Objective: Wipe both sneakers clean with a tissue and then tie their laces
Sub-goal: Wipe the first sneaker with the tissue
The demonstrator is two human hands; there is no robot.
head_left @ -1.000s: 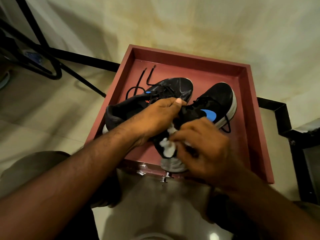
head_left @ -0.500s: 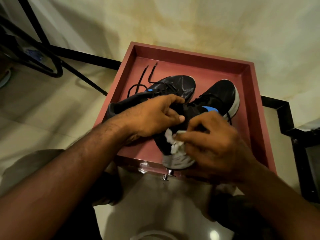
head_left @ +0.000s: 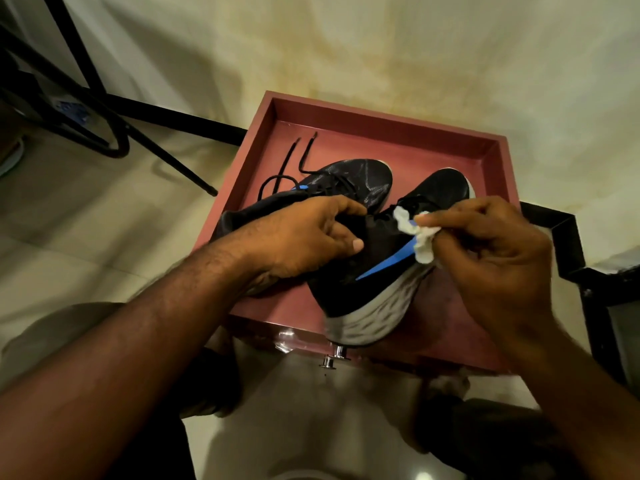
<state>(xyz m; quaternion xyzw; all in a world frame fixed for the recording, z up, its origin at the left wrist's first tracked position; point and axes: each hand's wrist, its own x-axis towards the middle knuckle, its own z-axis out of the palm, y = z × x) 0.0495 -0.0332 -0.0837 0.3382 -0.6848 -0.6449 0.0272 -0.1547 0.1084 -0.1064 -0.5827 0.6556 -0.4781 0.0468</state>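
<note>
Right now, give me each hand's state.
Left hand: gripping the right-side sneaker at its collar.
Right hand: pinching the crumpled white tissue.

Two shoes lie in the tray (head_left: 388, 124), one under the left hand (head_left: 304, 237), the other (head_left: 388, 258) between both hands.

A room in a home, by the look of it: a glossy pale tiled floor (head_left: 86, 209) fills the left and bottom of the frame, a stained cream wall (head_left: 381, 46) spans the top, and thin black metal furniture legs (head_left: 114, 133) stand at upper left beside a red-brown drawer (head_left: 381, 131) at centre.
</note>
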